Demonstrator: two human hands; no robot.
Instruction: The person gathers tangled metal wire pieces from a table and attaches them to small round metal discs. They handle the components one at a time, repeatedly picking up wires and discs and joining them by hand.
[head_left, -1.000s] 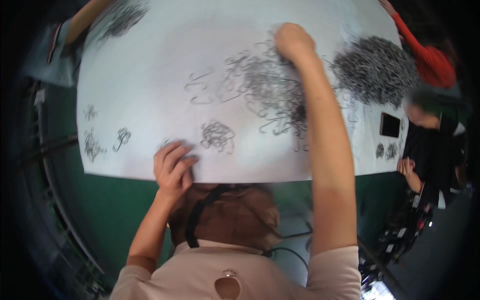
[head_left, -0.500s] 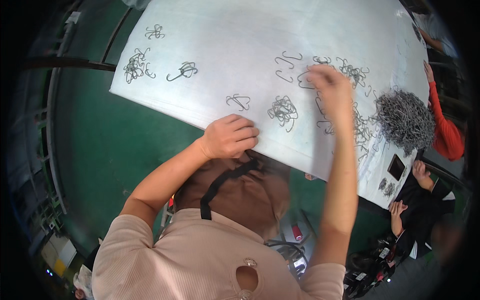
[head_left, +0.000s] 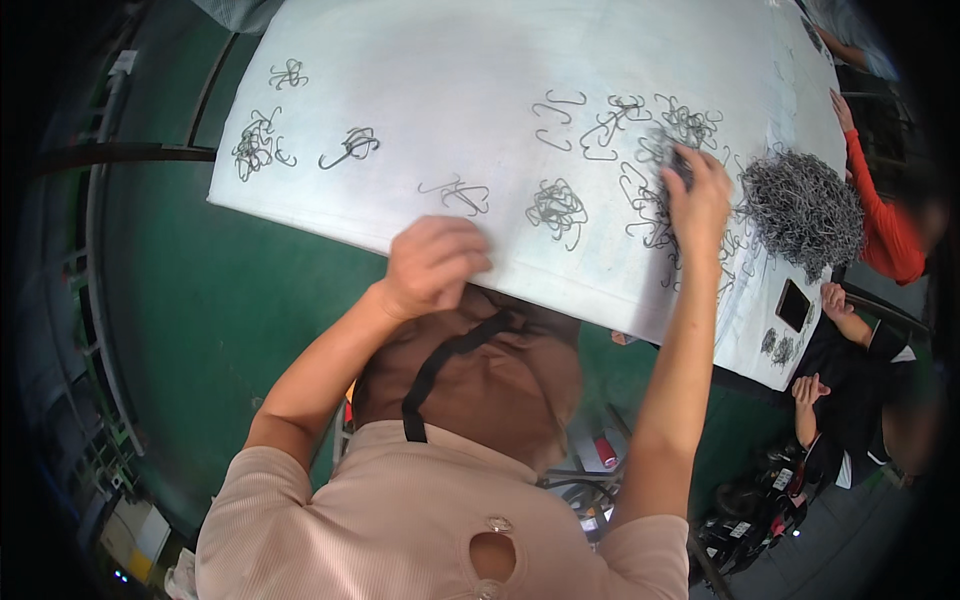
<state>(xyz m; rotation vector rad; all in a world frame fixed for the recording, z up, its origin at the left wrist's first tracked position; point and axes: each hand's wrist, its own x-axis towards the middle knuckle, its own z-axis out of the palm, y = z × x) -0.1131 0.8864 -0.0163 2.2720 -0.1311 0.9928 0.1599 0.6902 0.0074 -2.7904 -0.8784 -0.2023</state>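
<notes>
Right hand (head_left: 697, 190) gripped tangled hooks (head_left: 655, 205); a pull might have dragged others off desk (head_left: 420, 100). Left hand (head_left: 432, 265) was curled shut at edge; could not tell if holding anything.

Fingertips of right hand (head_left: 697, 195) buried in loose wire hooks (head_left: 655, 205); grip not discernible. Left hand (head_left: 432, 266) curled at surface (head_left: 420, 80) edge; palm contents hidden. Far corners of surface cut off by upper frame edge. Big hook pile (head_left: 800, 205) too tangled to separate single pieces. Co-worker in orange sleeve (head_left: 880, 225) blurred, cropped at right rim. Small dark slab (head_left: 793, 305) unidentifiable.
</notes>
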